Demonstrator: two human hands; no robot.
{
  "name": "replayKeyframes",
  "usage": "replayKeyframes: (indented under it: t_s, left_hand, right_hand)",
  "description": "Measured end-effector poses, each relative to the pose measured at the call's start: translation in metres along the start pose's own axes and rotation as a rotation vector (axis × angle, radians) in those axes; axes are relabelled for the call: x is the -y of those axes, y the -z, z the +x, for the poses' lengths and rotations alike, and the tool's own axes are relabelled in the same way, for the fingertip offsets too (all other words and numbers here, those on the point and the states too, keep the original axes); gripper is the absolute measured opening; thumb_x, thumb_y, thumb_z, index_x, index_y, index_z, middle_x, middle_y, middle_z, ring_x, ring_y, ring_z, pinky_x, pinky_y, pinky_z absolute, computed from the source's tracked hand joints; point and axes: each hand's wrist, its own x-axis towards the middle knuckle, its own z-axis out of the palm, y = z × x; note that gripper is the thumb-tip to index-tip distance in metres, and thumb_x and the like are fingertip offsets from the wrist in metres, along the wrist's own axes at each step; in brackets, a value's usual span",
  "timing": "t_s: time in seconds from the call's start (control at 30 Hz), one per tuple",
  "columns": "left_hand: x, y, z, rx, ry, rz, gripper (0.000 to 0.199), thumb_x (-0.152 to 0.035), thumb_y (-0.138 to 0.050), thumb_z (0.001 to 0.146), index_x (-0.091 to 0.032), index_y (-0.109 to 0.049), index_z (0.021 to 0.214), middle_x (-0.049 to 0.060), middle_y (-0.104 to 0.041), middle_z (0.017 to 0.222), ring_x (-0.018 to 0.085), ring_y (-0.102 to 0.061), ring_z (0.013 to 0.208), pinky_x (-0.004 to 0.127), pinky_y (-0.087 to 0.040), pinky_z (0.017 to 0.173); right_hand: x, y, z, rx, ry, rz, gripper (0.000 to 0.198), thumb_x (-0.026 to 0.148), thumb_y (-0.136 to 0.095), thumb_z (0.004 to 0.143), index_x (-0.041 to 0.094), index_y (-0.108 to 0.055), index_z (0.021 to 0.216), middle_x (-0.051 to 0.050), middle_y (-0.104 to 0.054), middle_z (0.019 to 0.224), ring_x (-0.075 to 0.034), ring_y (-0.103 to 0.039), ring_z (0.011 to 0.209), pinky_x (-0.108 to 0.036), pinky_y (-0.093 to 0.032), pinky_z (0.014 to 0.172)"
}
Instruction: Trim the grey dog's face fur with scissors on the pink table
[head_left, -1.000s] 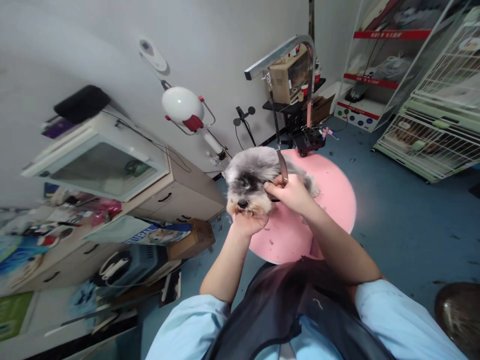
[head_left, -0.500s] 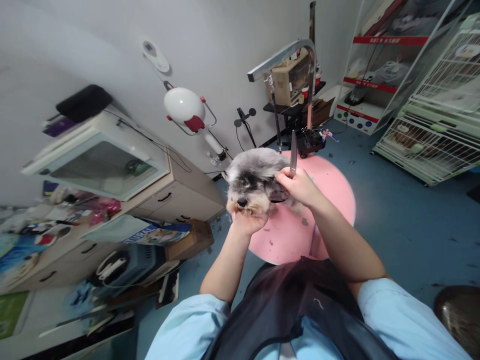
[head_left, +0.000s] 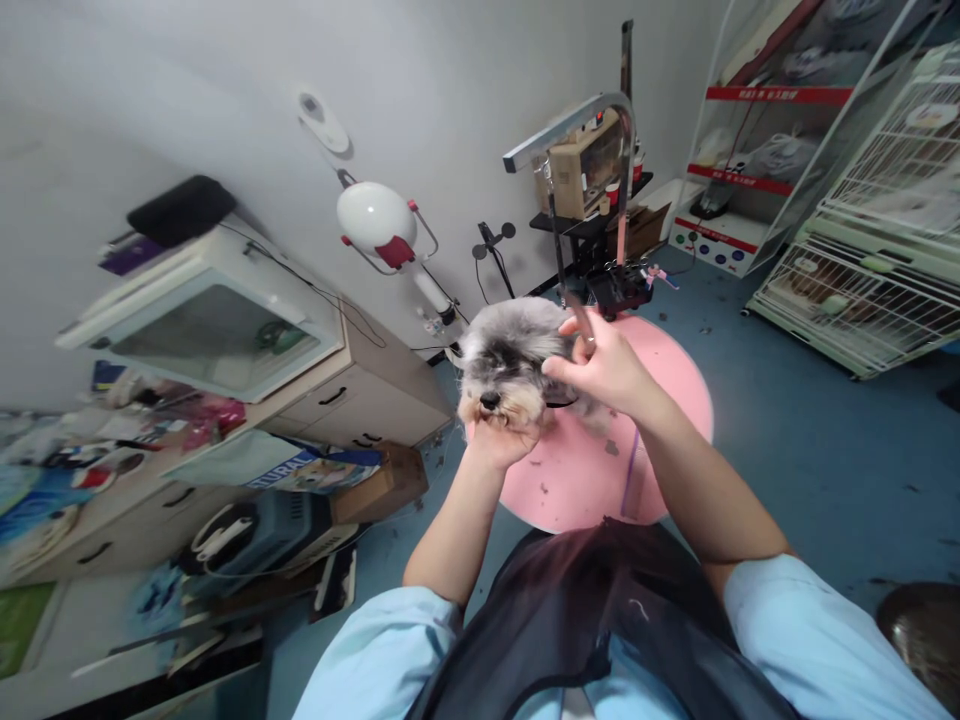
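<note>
Grey dog (head_left: 517, 355) (chin cupped by left hand (head_left: 501, 440)) meets scissors (head_left: 579, 322) in right hand (head_left: 604, 368).

A round pink grooming table (head_left: 667, 400) carries a small grey-and-white dog (head_left: 510, 355), which sits at its left edge, facing the camera. Dark tufts of cut fur (head_left: 611, 447) lie scattered on the pink top just in front of the dog. At the far rim of the table a black clamp (head_left: 619, 287) is fixed, and from it a metal grooming arm (head_left: 574, 125) rises and bends over the dog. The table stands on a blue floor (head_left: 810, 440), itself flecked with fur clippings
</note>
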Motion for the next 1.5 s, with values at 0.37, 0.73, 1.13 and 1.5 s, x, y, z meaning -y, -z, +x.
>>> replayKeyframes:
  t_s: [0.37, 0.73, 1.13, 1.5]
  left_hand:
    - [-0.005, -0.005, -0.004, 0.032, 0.020, -0.011, 0.022, -0.029, -0.056, 0.095, -0.021, -0.053, 0.075, 0.000, -0.056, 0.059, 0.012, -0.057, 0.049, 0.015, -0.034, 0.039]
    - [0.001, -0.012, -0.008, 0.050, 0.046, 0.096, 0.017, -0.027, -0.064, 0.086, -0.020, -0.066, 0.101, 0.011, -0.070, 0.088, 0.017, -0.069, 0.072, 0.015, -0.042, 0.045]
    - [0.001, -0.035, -0.013, -0.091, 0.020, -0.048, 0.013, -0.014, -0.061, 0.082, -0.022, -0.050, 0.080, -0.002, -0.048, 0.058, 0.010, -0.049, 0.045, 0.013, -0.030, 0.033]
    - [0.003, -0.037, -0.009, -0.060, -0.020, 0.093, 0.016, -0.019, -0.053, 0.091, -0.019, -0.065, 0.101, 0.011, -0.073, 0.096, 0.006, -0.046, 0.045, 0.014, -0.034, 0.039]
  right_hand:
    - [0.006, 0.000, 0.053, 0.013, 0.033, -0.023, 0.027, 0.032, -0.067, 0.084, 0.020, -0.056, 0.062, 0.001, -0.059, 0.064, -0.015, -0.051, 0.066, -0.030, -0.035, 0.068]
    - [-0.004, 0.000, 0.045, -0.014, 0.008, 0.055, 0.029, 0.036, -0.066, 0.085, 0.021, -0.055, 0.063, 0.002, -0.058, 0.064, -0.015, -0.050, 0.067, -0.030, -0.035, 0.068]
    - [-0.019, -0.007, 0.009, -0.089, -0.046, 0.102, 0.034, 0.049, -0.078, 0.078, 0.024, -0.059, 0.090, 0.008, -0.050, 0.060, -0.015, -0.049, 0.059, -0.030, -0.037, 0.064]
    - [-0.009, -0.007, 0.026, -0.026, -0.007, 0.104, 0.024, 0.035, -0.067, 0.085, 0.022, -0.060, 0.067, 0.002, -0.059, 0.061, -0.016, -0.053, 0.064, -0.030, -0.038, 0.067]
